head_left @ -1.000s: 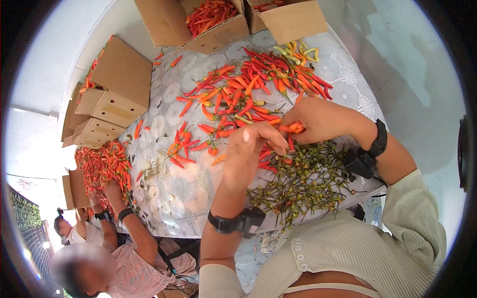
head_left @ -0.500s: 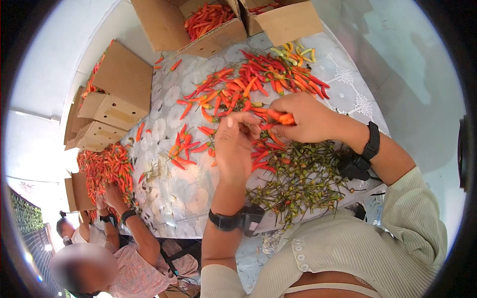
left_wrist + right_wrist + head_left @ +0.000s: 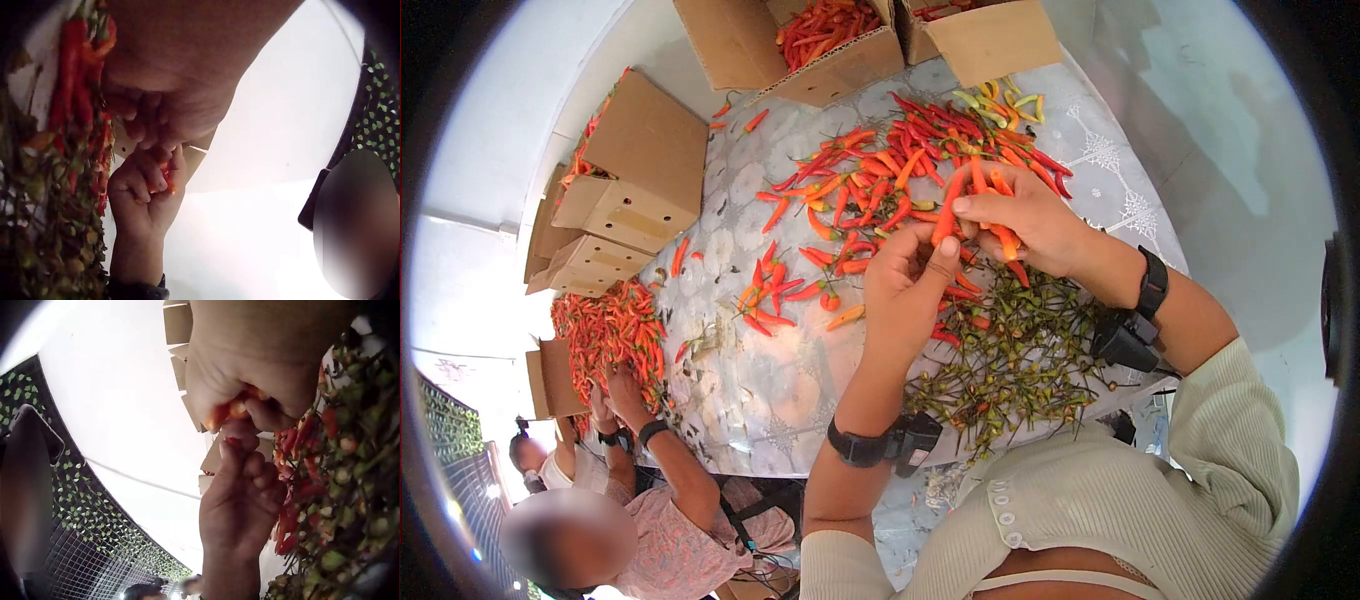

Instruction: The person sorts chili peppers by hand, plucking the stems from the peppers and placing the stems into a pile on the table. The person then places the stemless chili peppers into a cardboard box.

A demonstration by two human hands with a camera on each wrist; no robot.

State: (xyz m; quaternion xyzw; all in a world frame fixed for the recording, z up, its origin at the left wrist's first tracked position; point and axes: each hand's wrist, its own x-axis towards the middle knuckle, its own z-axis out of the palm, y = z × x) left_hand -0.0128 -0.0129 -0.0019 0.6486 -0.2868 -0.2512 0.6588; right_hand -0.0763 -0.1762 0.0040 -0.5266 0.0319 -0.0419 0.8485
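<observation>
In the head view, my left hand (image 3: 903, 295) pinches the near end of a red chili pepper (image 3: 947, 212) between thumb and fingers. My right hand (image 3: 1040, 222) grips several orange-red chilies (image 3: 1003, 235) in its palm, and its thumb lies beside the pinched one. The fingertips of both hands meet over the table. From the right wrist, orange chili ends (image 3: 236, 410) poke out of the curled fingers, above the left hand (image 3: 237, 503). Below the hands lies a heap of green stems (image 3: 1010, 370), and beyond them a loose pile of red chilies (image 3: 880, 165).
Yellowish chilies (image 3: 1010, 105) lie at the far right of the table. Cardboard boxes (image 3: 840, 75) with chilies stand at the back, and more boxes (image 3: 640, 170) at the left. Another person (image 3: 685, 490) works at a chili heap (image 3: 605, 335) on the left.
The left hand has come from apart, thumb raised, to the right hand and now pinches a red chili there. The right hand, holding chilies, has turned so that they show more.
</observation>
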